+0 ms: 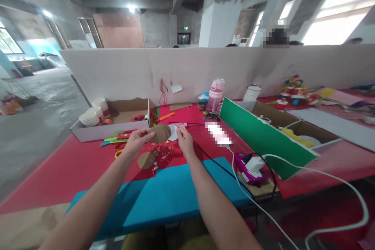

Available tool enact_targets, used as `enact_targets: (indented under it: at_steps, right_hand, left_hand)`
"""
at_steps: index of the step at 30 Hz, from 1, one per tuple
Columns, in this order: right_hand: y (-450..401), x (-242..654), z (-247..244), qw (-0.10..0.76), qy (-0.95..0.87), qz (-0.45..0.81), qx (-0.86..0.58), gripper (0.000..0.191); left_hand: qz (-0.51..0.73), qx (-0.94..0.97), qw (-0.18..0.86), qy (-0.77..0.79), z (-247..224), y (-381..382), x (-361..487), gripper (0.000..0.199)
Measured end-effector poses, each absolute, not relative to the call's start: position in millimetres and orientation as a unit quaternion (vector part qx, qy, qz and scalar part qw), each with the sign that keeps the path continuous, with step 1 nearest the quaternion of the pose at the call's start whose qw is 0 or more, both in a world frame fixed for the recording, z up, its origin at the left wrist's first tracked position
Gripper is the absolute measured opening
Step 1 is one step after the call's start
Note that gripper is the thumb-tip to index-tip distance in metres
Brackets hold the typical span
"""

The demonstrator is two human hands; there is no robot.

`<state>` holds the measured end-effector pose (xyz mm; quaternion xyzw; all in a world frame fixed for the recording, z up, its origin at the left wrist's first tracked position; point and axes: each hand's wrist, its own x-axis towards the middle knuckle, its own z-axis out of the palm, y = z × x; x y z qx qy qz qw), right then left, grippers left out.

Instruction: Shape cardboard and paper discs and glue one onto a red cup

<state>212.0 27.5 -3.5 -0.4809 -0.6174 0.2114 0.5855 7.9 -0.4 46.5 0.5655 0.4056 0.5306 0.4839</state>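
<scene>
Between thumb and fingers, my left hand point(139, 140) grips a fanned stack of round brown cardboard discs point(159, 133). A white disc point(173, 133) overlaps the stack's right side, pinched at its right edge by my right hand point(184, 140). Both hands are held over the red table cover. Below them, another brown cardboard disc point(146, 160) lies flat beside small scattered scraps point(164, 154). The yellow handle of a pair of scissors point(118, 153) shows partly behind my left forearm. A blue sheet point(175, 193) covers the table's near edge under my forearms.
An open box with paper cups point(89, 119) stands at the left back. A green-sided box point(263, 136) stands right, near a purple power strip point(250, 170) with trailing cables. A pink bottle point(216, 95) stands against the white partition point(125, 72).
</scene>
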Motion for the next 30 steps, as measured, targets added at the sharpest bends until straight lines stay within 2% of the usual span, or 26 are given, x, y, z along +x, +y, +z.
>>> enact_targets:
  at_steps: [4,11,16,19,25,30]
  right_hand:
    - [28,210,-4,0.586,-0.609,0.235,-0.481,0.039]
    - [19,194,-4,0.565,-0.617,0.354,-0.418,0.028]
    - [12,183,-2,0.557,-0.633,0.371,-0.388,0.043]
    - [7,176,-2,0.550,-0.653,0.360,-0.377,0.037]
    - [-4,158,-8,0.542,-0.646,0.295,-0.449,0.033]
    - [-7,154,-8,0.538,-0.646,0.289,-0.459,0.036]
  left_hand:
    - [0.558,0.501,0.547,0.371,41,10,9,0.023]
    - [0.590,0.507,0.489,0.394,16,4,14,0.027]
    - [0.583,0.487,0.521,0.388,14,3,15,0.033]
    - [0.563,0.520,0.508,0.393,13,2,17,0.035]
    - [0.525,0.583,0.467,0.408,14,-7,29,0.034]
    - [0.528,0.589,0.463,0.400,12,-12,33,0.039]
